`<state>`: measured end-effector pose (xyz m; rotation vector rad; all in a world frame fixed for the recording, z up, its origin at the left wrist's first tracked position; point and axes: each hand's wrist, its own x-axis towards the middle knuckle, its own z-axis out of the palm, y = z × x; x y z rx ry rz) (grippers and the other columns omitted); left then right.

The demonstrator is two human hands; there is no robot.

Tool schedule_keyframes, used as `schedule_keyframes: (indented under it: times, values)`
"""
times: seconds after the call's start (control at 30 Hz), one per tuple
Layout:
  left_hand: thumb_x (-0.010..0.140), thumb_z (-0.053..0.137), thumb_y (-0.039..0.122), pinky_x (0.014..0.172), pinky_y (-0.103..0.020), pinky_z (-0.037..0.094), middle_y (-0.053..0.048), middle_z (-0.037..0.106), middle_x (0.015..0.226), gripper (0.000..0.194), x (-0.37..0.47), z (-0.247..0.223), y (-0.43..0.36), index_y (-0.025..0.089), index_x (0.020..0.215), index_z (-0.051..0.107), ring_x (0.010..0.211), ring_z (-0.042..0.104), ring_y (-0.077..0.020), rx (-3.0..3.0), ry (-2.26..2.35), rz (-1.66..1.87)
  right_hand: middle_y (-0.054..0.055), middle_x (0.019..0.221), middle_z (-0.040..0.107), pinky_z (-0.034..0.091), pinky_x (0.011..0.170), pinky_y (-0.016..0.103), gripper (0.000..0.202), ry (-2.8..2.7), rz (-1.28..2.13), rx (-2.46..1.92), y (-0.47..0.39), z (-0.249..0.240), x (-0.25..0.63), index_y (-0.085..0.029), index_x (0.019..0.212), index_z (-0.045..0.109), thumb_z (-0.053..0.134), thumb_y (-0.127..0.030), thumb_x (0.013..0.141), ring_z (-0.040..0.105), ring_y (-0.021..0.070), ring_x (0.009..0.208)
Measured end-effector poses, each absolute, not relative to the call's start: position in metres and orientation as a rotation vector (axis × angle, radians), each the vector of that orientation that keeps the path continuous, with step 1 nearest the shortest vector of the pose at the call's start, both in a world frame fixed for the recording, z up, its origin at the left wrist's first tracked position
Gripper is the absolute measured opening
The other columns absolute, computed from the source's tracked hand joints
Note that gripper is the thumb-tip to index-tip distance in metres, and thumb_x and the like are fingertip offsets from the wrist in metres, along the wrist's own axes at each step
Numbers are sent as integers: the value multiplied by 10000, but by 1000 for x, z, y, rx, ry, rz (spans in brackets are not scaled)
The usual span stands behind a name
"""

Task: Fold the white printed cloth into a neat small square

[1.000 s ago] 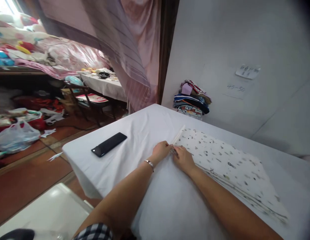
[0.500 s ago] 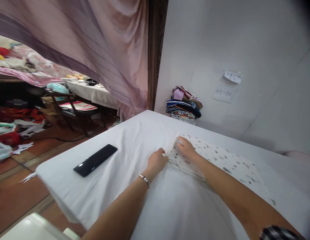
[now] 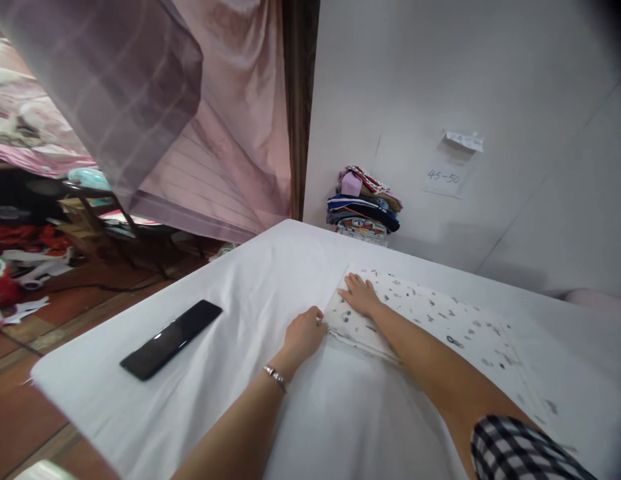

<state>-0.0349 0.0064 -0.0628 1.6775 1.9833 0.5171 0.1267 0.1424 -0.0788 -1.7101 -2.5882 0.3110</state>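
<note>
A white cloth with small dark print [image 3: 435, 317] lies folded flat on the white-covered table [image 3: 240, 380]. At its near left corner, my left hand [image 3: 304, 333] pinches the edge, with thumb and fingers drawn together. My right hand [image 3: 361, 295] rests palm down on the cloth near its far left corner, fingers spread. Part of the cloth is hidden under the right forearm. The layers show along the near edge.
A black phone-like slab [image 3: 171, 340] lies on the table to the left. Folded clothes [image 3: 364, 207] are stacked against the wall at the back. A pink curtain [image 3: 240, 147] hangs at the left, with a chair [image 3: 125, 223] beyond. Papers [image 3: 444, 179] hang on the wall.
My right hand has flattened and spread on the cloth, whose left edge now lies smoother. My left hand stays at the corner. The curtain has billowed, and the view has shifted slightly.
</note>
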Motion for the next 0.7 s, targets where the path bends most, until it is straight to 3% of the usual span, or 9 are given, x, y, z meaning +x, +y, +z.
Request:
schedule_keyframes:
  times: [0.2, 0.43, 0.57, 0.7]
  values:
    - [787, 501, 259, 684, -269, 403, -38, 685, 938, 256, -36, -62, 6, 214, 1030, 566, 867, 617, -193, 1663, 1960, 498, 92, 1540, 152, 106, 1110, 466, 643, -2576, 379, -1696, 150, -66, 141, -169, 1450, 246, 242, -525, 915, 98, 228, 1413]
    - [803, 508, 276, 688, -263, 399, -40, 677, 944, 253, -38, -63, 9, 210, 1041, 562, 855, 612, -184, 1697, 1936, 493, 58, 1553, 70, 76, 1109, 497, 664, -2542, 323, -1863, 166, -73, 170, -174, 1473, 181, 190, -536, 916, 30, 238, 1419]
    - [820, 500, 284, 669, -257, 397, -32, 675, 929, 256, -40, -62, 8, 212, 1061, 546, 832, 613, -175, 1702, 1938, 478, 51, 1549, 120, 115, 1106, 466, 641, -2564, 359, -1845, 168, -68, 176, -205, 1460, 237, 203, -541, 915, 64, 232, 1417]
    - [829, 498, 309, 670, -267, 409, -23, 661, 916, 271, -39, -63, 4, 208, 1078, 539, 814, 605, -170, 1732, 1976, 543, 62, 1547, 128, 74, 1110, 474, 609, -2519, 272, -1856, 161, -60, 199, -206, 1458, 238, 221, -502, 927, 57, 234, 1418]
